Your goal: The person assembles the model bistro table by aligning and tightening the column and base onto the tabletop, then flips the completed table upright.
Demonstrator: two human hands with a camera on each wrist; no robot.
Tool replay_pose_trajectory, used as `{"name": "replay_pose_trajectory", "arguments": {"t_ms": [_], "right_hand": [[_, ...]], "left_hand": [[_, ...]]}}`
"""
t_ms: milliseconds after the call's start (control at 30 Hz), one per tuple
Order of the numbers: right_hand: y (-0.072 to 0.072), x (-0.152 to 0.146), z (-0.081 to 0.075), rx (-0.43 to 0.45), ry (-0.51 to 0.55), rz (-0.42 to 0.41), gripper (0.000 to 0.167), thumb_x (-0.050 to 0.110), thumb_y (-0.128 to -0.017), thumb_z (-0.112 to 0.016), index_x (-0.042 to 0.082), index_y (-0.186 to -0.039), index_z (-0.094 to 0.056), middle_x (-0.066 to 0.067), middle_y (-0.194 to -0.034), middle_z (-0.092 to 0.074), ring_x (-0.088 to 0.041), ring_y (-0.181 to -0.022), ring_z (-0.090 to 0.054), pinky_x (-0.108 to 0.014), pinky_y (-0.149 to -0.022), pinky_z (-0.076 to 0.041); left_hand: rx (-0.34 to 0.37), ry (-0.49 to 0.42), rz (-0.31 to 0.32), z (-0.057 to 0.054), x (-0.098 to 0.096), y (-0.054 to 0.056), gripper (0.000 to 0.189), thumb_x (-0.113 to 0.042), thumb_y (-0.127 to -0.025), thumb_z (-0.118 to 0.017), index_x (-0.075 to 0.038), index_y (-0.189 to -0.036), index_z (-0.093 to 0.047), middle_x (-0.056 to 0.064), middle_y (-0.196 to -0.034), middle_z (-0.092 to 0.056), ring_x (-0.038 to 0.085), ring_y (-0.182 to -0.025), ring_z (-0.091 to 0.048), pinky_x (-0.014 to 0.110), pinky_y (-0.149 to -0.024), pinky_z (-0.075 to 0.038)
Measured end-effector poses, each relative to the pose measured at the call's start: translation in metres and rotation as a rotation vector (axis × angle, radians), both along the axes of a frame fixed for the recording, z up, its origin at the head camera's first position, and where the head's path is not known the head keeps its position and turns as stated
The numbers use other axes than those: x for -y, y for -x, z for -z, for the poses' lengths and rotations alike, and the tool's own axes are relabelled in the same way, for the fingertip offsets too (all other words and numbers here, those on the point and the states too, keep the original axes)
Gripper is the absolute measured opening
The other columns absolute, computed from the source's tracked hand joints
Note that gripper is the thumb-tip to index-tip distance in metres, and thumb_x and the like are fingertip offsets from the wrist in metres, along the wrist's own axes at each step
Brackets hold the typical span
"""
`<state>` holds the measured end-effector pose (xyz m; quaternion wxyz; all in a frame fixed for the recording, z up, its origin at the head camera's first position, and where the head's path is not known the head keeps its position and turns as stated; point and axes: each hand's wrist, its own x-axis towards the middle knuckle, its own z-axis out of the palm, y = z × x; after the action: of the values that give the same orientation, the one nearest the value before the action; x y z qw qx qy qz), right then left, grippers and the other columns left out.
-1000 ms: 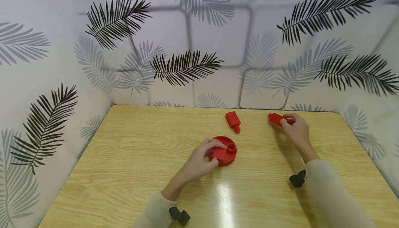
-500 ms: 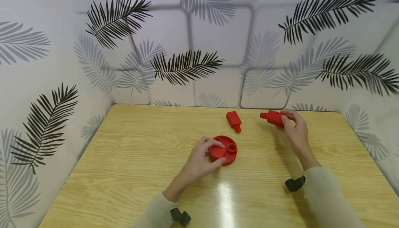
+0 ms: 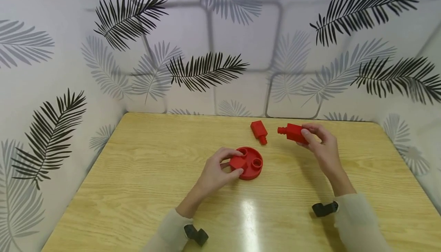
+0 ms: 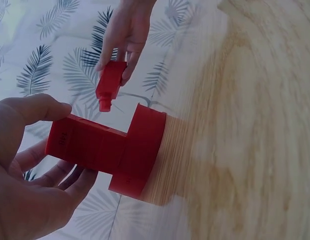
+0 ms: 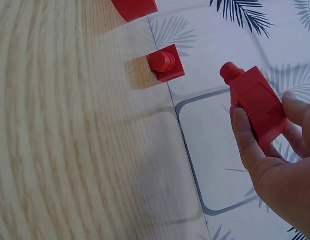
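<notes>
My left hand (image 3: 216,172) grips a red rectangular bottle (image 3: 237,162) between thumb and fingers. In the left wrist view this bottle (image 4: 87,142) stands on the round red holder (image 4: 144,150), its neck end out of sight. The holder (image 3: 254,174) rests on the table and shows two round sockets. To the right, my right hand (image 3: 325,150) holds a second red bottle (image 3: 294,133) above the table, its ridged neck pointing left toward the holder. In the right wrist view, thumb and fingers pinch that bottle's body (image 5: 257,102), which bears small markings.
A third red bottle (image 3: 258,130) lies on the wooden table (image 3: 144,175) behind the holder, neck toward the front. Behind the table's back edge stands a wall (image 3: 241,33) with a leaf pattern. Black wrist cameras sit at both sleeves.
My right hand has carried its bottle leftward and turned it so the neck points left. My left hand stays at the holder, gripping the bottle there with slightly shifted fingers.
</notes>
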<state>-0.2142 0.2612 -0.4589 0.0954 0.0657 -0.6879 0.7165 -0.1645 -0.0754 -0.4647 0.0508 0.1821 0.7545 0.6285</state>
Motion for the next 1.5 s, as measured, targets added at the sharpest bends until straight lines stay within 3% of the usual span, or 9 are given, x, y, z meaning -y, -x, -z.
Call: {"name": "replay_pose_trajectory", "arguments": {"t_ms": [167, 433, 700, 900, 1133, 1333, 1500], "right_hand": [[-0.005, 0.006, -0.003, 0.002, -0.13, -0.052, 0.043, 0.01, -0.097, -0.072, -0.005, -0.135, -0.06, -0.009, -0.128, -0.061, -0.013, -0.099, -0.073, -0.028, -0.084, -0.058], [-0.019, 0.016, -0.01, 0.021, -0.251, -0.02, 0.052, 0.015, -0.095, -0.075, 0.007, -0.143, -0.055, -0.009, -0.136, -0.06, -0.01, -0.109, -0.068, -0.021, -0.087, -0.057], [-0.024, 0.031, -0.014, -0.064, -0.222, -0.053, 0.047, 0.001, -0.092, -0.075, -0.002, -0.136, -0.059, -0.001, -0.115, -0.069, -0.015, -0.103, -0.065, -0.019, -0.087, -0.056], [-0.029, 0.044, -0.009, -0.091, -0.211, -0.121, 0.049, -0.004, -0.09, -0.075, -0.002, -0.136, -0.058, -0.005, -0.117, -0.068, -0.016, -0.103, -0.065, -0.025, -0.087, -0.059], [-0.033, 0.061, 0.0, -0.13, -0.293, -0.173, 0.049, -0.002, -0.09, -0.076, 0.004, -0.136, -0.061, -0.012, -0.123, -0.065, -0.017, -0.105, -0.066, -0.026, -0.087, -0.059], [-0.038, 0.075, 0.005, -0.126, -0.319, -0.254, 0.05, 0.001, -0.09, -0.078, 0.008, -0.137, -0.061, -0.01, -0.123, -0.065, -0.02, -0.106, -0.066, -0.031, -0.09, -0.059], [-0.038, 0.08, 0.004, -0.117, -0.329, -0.266, 0.05, 0.001, -0.089, -0.079, 0.009, -0.136, -0.062, -0.007, -0.121, -0.067, -0.021, -0.105, -0.066, -0.034, -0.089, -0.06]], "left_hand": [[0.007, -0.028, 0.004, -0.001, 0.009, 0.005, 0.044, 0.003, -0.088, -0.075, -0.001, -0.131, -0.064, 0.014, -0.135, -0.06, 0.03, -0.127, -0.057, 0.043, -0.105, -0.051], [0.004, -0.049, 0.034, 0.0, 0.018, 0.008, 0.045, 0.003, -0.091, -0.067, 0.002, -0.135, -0.06, 0.016, -0.136, -0.06, 0.029, -0.125, -0.057, 0.039, -0.108, -0.048], [0.004, -0.048, 0.014, -0.001, 0.021, 0.011, 0.044, 0.003, -0.091, -0.07, 0.003, -0.134, -0.061, 0.013, -0.133, -0.062, 0.028, -0.121, -0.059, 0.041, -0.108, -0.049], [0.002, -0.034, -0.013, 0.002, 0.02, 0.01, 0.042, -0.002, -0.091, -0.075, 0.001, -0.131, -0.063, 0.013, -0.13, -0.064, 0.028, -0.119, -0.06, 0.041, -0.106, -0.051], [0.001, -0.024, -0.048, 0.002, 0.02, 0.007, 0.041, -0.002, -0.09, -0.078, 0.0, -0.129, -0.066, 0.01, -0.127, -0.066, 0.025, -0.117, -0.062, 0.038, -0.103, -0.053], [0.0, -0.011, -0.059, 0.003, 0.021, 0.007, 0.041, -0.003, -0.089, -0.079, -0.001, -0.128, -0.067, 0.008, -0.125, -0.067, 0.025, -0.116, -0.063, 0.039, -0.102, -0.053], [0.003, -0.012, -0.057, 0.003, 0.021, 0.007, 0.042, -0.005, -0.089, -0.079, -0.001, -0.129, -0.066, 0.009, -0.126, -0.067, 0.026, -0.117, -0.063, 0.04, -0.103, -0.053]]}}
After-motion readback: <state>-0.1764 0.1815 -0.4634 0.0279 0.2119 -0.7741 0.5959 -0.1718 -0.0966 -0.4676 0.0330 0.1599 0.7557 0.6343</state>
